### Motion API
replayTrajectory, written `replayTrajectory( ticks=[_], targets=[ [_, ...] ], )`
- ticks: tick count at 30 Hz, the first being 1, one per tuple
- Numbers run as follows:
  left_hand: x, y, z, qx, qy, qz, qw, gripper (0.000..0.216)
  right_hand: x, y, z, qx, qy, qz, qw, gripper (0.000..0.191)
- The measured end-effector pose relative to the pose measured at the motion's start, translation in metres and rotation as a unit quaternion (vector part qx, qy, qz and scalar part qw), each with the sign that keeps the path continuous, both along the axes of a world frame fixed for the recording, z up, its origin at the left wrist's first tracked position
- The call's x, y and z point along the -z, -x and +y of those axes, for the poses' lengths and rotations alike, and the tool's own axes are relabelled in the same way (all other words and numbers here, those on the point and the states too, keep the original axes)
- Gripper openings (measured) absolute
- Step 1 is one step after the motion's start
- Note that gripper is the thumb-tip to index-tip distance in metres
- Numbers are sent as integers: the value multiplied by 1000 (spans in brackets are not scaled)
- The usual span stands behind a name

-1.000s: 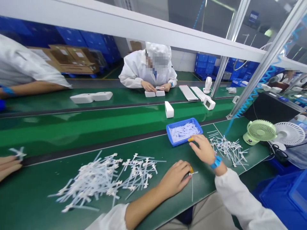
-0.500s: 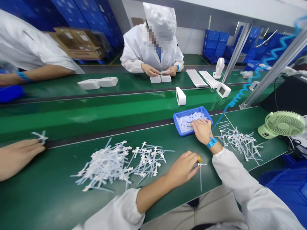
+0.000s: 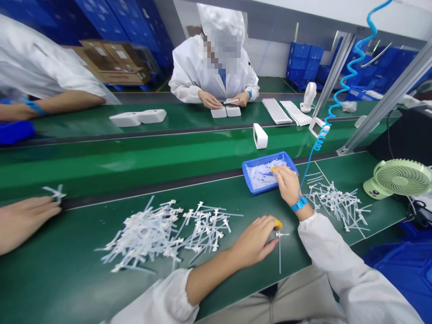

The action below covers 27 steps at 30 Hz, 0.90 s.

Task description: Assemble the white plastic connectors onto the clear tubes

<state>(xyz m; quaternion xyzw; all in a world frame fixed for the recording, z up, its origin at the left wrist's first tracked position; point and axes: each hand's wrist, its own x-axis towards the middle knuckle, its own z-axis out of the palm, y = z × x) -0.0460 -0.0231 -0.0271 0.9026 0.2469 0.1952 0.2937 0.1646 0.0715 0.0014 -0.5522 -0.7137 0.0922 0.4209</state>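
My left hand [image 3: 258,240] rests on the green bench with thumb and fingers apart, a yellow finger cot on one fingertip. Just beyond these fingertips lies a white plastic piece with a long thin stem [image 3: 279,252]. Over the blue tray [image 3: 248,177] is my right hand [image 3: 286,182], its yellow-covered fingertip close to the thumb; whatever is pinched there is too small to make out. Small translucent white strips [image 3: 261,175] fill the tray. To the left of my left hand spreads a heap of similar stemmed pieces [image 3: 148,234], beside a smaller cluster [image 3: 207,225].
More stemmed pieces [image 3: 337,202] and a green fan [image 3: 398,177] stand at the right. A blue coiled cord [image 3: 353,67] runs to my right wrist strap. A white device [image 3: 259,136] sits on the conveyor. Another person's hand [image 3: 30,220] lies at left; a co-worker [image 3: 216,76] sits opposite.
My right hand has lifted slightly off the strips, showing its yellow fingertip. The coiled cord has swung left. My left hand stays beside the stemmed piece; the white device has shifted right.
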Motion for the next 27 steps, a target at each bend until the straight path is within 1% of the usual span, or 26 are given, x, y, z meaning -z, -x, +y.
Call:
replayTrajectory(
  ticks=[3, 5, 6, 8, 10, 13, 14, 16, 19, 22, 24, 27],
  targets=[
    [-2, -2, 0, 5, 4, 23, 1000, 25, -13, -5, -8, -5, -69, 53, 996, 23],
    [-4, -4, 1, 16, 4, 44, 999, 25, -23, -11, -25, 2, -93, 70, 993, 20],
    [-4, -6, 1, 20, 1, 51, 998, 24, -27, -15, -38, 6, -89, 70, 994, 20],
    [-5, -8, 3, 24, -11, 62, 998, 23, -28, -24, -69, -2, -54, 67, 996, 20],
    [-6, -9, 3, 25, -27, 68, 997, 24, -18, -33, -104, -18, -4, 70, 997, 20],
    [-7, -10, 3, 24, -36, 73, 996, 23, 8, -42, -155, -2, 84, 103, 991, 15],
    [-8, -11, 3, 24, -34, 72, 997, 24, 17, -43, -168, 6, 111, 120, 987, 17],
    [-9, -11, 3, 27, -26, 63, 997, 28, 31, -43, -186, 22, 134, 127, 983, 21],
    [-10, -11, 3, 29, -19, 51, 998, 31, 39, -39, -192, 37, 124, 95, 987, 25],
    [-12, -11, 3, 31, -28, 62, 997, 22, 39, -33, -185, 41, 116, 80, 989, 32],
    [-12, -11, 3, 31, -33, 71, 996, 19, 40, -30, -182, 46, 122, 88, 988, 35],
    [-13, -12, 4, 26, -23, 69, 997, 24, 42, -27, -182, 52, 161, 125, 978, 36]
  ],
)
